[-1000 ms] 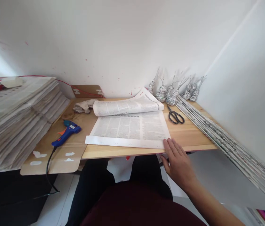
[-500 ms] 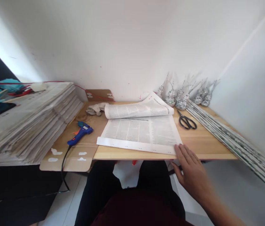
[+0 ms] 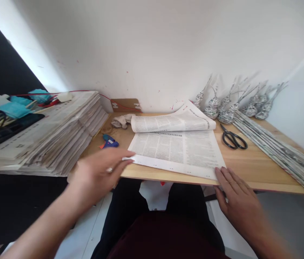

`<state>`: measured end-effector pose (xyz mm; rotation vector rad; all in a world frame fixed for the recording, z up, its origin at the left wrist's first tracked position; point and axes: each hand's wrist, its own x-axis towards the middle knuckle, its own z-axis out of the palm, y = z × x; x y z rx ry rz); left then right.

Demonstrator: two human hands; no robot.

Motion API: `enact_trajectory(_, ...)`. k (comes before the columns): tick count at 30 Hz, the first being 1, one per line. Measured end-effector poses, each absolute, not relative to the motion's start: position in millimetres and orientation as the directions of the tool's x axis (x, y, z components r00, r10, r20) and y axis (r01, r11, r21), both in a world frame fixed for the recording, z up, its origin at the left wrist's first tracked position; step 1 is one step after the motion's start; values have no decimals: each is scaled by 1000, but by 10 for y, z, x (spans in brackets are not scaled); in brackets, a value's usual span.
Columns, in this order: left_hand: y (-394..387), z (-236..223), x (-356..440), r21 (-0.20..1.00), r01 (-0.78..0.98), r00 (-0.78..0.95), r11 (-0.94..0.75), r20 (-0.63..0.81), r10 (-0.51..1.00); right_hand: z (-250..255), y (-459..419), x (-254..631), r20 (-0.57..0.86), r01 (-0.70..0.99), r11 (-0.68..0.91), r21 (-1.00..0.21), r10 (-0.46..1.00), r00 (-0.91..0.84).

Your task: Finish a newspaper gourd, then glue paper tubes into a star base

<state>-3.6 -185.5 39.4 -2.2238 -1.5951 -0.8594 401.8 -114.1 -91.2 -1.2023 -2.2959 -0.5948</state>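
Note:
A newspaper sheet (image 3: 162,145) lies on the wooden table, its near edge folded into a narrow white strip and its far part curled back over itself. At the strip's left corner, my left hand (image 3: 98,171) pinches the paper between thumb and fingers. My right hand (image 3: 238,198) rests with fingers stretched out flat on the right corner, the thumb below the table edge. Behind my left hand lies a blue glue gun (image 3: 110,141), partly hidden. Black-handled scissors (image 3: 225,131) lie to the right of the sheet.
A tall stack of newspapers (image 3: 68,133) stands at the left, with blue masks (image 3: 19,108) on top. Several woven paper bulbs (image 3: 227,114) stand along the wall at the right. A bundle of long paper rods (image 3: 276,154) reaches past the table's right edge.
My left hand has come into view and taken hold of the sheet's left corner. My right hand stays at the right corner. The view has shifted, so things appear farther right.

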Motion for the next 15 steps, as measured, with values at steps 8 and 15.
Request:
enact_trajectory(8, -1568, -196, 34, -154, 918, 392, -367, 193, 900, -878, -1123, 4032, 610, 815, 561, 147, 597, -521)
enact_trajectory(15, -1487, -103, 65, -154, 918, 385, -366, 116, 916, -860, -1084, 4061, 603, 784, 592, 185, 562, -566)
